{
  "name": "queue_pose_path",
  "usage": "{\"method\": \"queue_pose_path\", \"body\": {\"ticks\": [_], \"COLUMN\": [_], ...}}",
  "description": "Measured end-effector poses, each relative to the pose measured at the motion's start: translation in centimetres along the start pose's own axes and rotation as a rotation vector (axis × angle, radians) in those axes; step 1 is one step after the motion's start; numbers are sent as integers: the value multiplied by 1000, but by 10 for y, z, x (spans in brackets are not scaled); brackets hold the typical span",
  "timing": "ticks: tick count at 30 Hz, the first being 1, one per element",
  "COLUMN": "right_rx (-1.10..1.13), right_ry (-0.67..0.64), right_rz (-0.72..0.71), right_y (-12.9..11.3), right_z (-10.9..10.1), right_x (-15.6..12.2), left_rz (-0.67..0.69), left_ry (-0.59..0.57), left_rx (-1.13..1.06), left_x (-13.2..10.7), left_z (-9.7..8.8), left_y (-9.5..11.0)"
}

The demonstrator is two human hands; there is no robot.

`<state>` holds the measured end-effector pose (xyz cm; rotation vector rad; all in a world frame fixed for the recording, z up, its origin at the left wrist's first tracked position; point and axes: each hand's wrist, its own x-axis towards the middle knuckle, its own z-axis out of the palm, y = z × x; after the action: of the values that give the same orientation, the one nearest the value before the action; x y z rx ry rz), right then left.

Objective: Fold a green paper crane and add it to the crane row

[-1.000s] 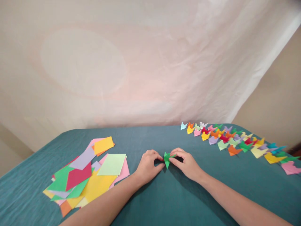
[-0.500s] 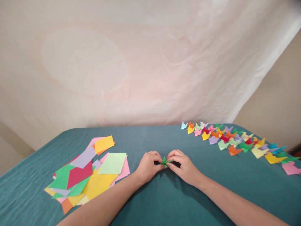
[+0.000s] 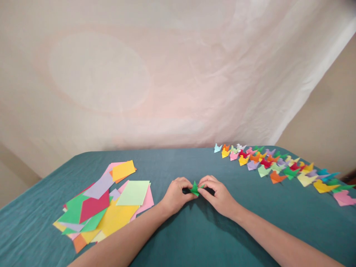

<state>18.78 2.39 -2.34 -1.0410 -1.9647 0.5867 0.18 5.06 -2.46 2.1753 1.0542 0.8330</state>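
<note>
A small green paper bird point(image 3: 195, 188), folded origami-style with a point sticking up, is held just above the cloth between both hands. My left hand point(image 3: 178, 193) pinches its left side between thumb and fingers. From the other side, my right hand point(image 3: 215, 192) grips the right part with thumb and fingertips. The fingers cover some of the folds, so its full shape is partly hidden.
Loose paper sheets in several colours, a yellow sheet point(image 3: 119, 218) among them, lie in an overlapping pile at left. Rows of folded paper birds, including an orange bird point(image 3: 277, 178), stand at right on the teal tablecloth point(image 3: 172, 241). Behind hangs a pale curtain point(image 3: 172, 74).
The green paper bird has tipped so more of its body faces me, with its point upright. Both hands keep hold of it, and the right fingers have shifted slightly.
</note>
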Motion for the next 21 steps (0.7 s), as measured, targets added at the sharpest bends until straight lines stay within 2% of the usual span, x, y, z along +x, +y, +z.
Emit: {"method": "queue_pose_path", "body": {"ticks": [5,12,21], "right_rx": [-141,-196,-242], "right_ry": [43,1,-62], "right_rz": [14,25,75], "right_y": [5,8,16], "right_z": [1,2,6], "right_x": [0,1,3], "left_rz": [12,49,59], "left_ry": [116,94,48], "left_rx": [52,82,223], "left_x": [-3,-4,-6], "left_z": [0,0,5], "left_y": [1,3,1]}}
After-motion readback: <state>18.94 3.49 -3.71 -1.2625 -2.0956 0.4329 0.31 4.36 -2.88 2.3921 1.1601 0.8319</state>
